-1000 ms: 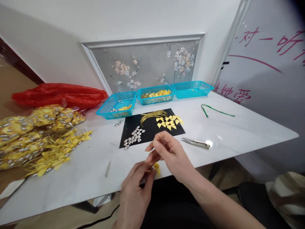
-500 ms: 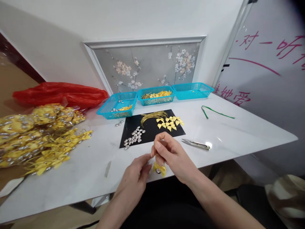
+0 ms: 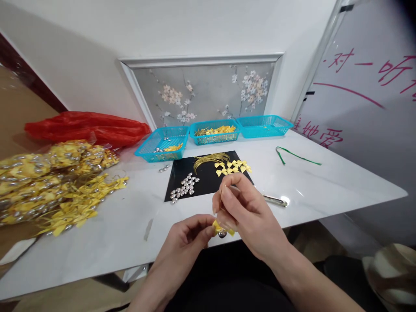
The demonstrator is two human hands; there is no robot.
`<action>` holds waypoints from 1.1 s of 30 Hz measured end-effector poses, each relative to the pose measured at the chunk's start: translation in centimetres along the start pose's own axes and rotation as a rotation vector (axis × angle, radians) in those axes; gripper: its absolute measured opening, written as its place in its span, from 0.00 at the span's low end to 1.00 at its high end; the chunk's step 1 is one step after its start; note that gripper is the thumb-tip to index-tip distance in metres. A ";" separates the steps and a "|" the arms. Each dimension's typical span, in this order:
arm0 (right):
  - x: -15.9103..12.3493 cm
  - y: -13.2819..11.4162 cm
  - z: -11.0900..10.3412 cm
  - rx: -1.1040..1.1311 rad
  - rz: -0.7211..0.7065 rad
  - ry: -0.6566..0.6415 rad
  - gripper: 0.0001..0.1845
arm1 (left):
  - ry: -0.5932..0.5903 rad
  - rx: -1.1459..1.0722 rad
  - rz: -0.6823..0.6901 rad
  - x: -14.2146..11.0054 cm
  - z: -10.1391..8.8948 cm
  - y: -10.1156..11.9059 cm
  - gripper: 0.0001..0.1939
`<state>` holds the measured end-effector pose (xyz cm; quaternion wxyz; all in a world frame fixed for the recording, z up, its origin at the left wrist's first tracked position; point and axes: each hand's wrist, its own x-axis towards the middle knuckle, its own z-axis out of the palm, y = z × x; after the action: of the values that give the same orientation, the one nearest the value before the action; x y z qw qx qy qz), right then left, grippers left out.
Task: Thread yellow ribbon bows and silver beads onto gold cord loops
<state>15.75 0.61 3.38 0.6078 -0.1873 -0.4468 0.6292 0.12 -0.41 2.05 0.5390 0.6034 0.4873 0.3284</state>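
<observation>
"White marbled tabletop (image 3: pixel 107 249) below, a framed blossom panel (image 3: pixel 208 89) on the wall behind, and a whiteboard (image 3: pixel 354 104) with red writing off to the right. What are the hands doing?"

"The left hand (image 3: pixel 190 238) is by the near edge, thumb and forefinger pinched on a yellow ribbon piece (image 3: pixel 217 226). A silver bead (image 3: pixel 222 234) hangs at its underside."

"And the right hand (image 3: pixel 247 208)?"

"Just above and beside it, partly in front of the ribbon. Its thumb and forefinger are together, clamped on a thin cord (image 3: pixel 221 200), though that's so fine I can barely make it out."

"What's past the hands?"

"A black mat (image 3: pixel 208 184), with silver beads (image 3: pixel 185 187) on its left, golden cords (image 3: pixel 210 158) across the back, and small yellow bows (image 3: pixel 234 164) on its right."

"Is that a tool by the right hand?"

"Snips (image 3: pixel 276 200), I'd say; the hand covers one end. Farther back lies a green cord (image 3: pixel 299 156)."

"And the baskets?"

"Three blue ones (image 3: pixel 216 138) in a row behind the mat; the middle one is full of yellow pieces. At far left, a red bag (image 3: pixel 87 125) sits behind beaded yellow bundles (image 3: pixel 78 206)."
</observation>
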 end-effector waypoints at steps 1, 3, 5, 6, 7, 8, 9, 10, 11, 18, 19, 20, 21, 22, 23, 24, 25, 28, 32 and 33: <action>-0.2 -0.2 0.2 -0.006 -0.014 0.000 0.11 | -0.010 -0.012 0.000 -0.1 0.0 0.1 0.12; -0.4 -0.5 0.6 0.000 -0.030 -0.002 0.11 | -0.032 -0.034 0.003 -0.2 0.1 0.3 0.13; -0.3 -0.5 0.7 0.025 -0.027 0.001 0.11 | -0.054 -0.056 -0.003 -0.2 0.3 0.2 0.13; -0.2 -0.4 0.7 0.039 -0.026 0.002 0.11 | -0.064 -0.066 -0.013 -0.2 0.4 0.1 0.13; -0.1 -0.4 0.6 0.052 -0.024 0.006 0.10 | -0.074 -0.075 -0.024 -0.2 0.5 0.0 0.13; 0.0 -0.3 0.6 0.060 -0.022 0.011 0.10 | -0.086 -0.082 -0.036 -0.3 0.6 -0.1 0.14; 0.1 -0.2 0.5 0.065 -0.019 0.014 0.10 | -0.098 -0.087 -0.046 -0.3 0.6 -0.3 0.15; 0.2 -0.2 0.4 0.070 -0.016 0.016 0.10 | -0.108 -0.091 -0.053 -0.4 0.5 -0.4 0.16; 0.3 -0.1 0.3 0.077 -0.014 0.016 0.10 | -0.123 -0.097 -0.058 -0.4 0.5 -0.5 0.17; 0.5 0.1 0.1 0.138 -0.044 0.007 0.07 | -0.232 -0.213 -0.095 -0.7 0.3 -0.8 0.17; 0.6 0.1 0.1 0.140 -0.050 0.009 0.07 | -0.226 -0.227 -0.094 -0.7 0.3 -0.8 0.17; 0.6 0.1 0.0 0.140 -0.057 0.011 0.07 | -0.214 -0.234 -0.092 -0.8 0.5 -0.8 0.17; 0.6 0.0 0.0 0.139 -0.063 0.011 0.07 | -0.195 -0.234 -0.087 -0.9 0.6 -0.9 0.17; 0.6 0.0 0.0 0.134 -0.068 0.009 0.07 | -0.173 -0.229 -0.082 -0.9 0.7 -0.9 0.17; 0.4 -0.1 0.1 0.121 -0.076 0.003 0.07 | -0.146 -0.220 -0.076 -1.0 0.8 -0.9 0.17; 0.2 -0.3 0.2 0.097 -0.087 -0.002 0.08 | -0.116 -0.209 -0.070 -1.1 0.8 -0.9 0.16; -0.3 -0.5 0.3 0.067 -0.100 -0.004 0.08 | -0.081 -0.197 -0.064 -1.1 0.9 -0.8 0.16; -2.1 -1.2 0.7 -0.041 -0.138 -0.005 0.08 | 0.031 -0.173 -0.042 -1.5 0.7 -0.6 0.15; -4.3 -1.9 0.3 -0.365 -0.171 -0.047 0.07 | 0.127 -0.192 -0.024 -2.3 0.1 -0.1 0.13; -4.6 -2.0 0.1 -0.496 -0.194 -0.056 0.07 | 0.141 -0.204 -0.022 -2.4 0.0 0.0 0.12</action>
<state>17.69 -4.00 3.57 0.5880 -0.2695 -0.6199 0.4442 -0.60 -2.71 2.39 0.5656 0.5154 0.4948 0.4119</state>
